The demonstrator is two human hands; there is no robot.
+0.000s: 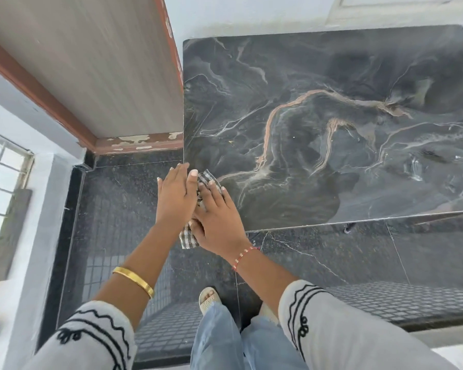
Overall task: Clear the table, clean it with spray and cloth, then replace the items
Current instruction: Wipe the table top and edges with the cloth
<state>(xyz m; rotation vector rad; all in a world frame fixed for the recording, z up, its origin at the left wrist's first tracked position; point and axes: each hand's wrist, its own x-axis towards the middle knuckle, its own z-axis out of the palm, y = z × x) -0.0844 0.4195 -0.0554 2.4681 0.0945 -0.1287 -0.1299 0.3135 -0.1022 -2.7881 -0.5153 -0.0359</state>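
The table (332, 124) has a dark marble top with pale and orange veins and nothing standing on it. At its near left corner a checked grey-and-white cloth (208, 179) lies under my right hand (217, 212), which presses flat on it; one end of the cloth hangs off the table edge below my palm. My left hand (175, 194) is flat with fingers together, held at the table's left edge, touching the cloth and my right hand. No spray bottle is in view.
A door (91, 65) with a brown frame stands left of the table. The floor (332, 263) is dark glossy tile. A barred window (3, 182) is at the far left. My feet and jeans show below.
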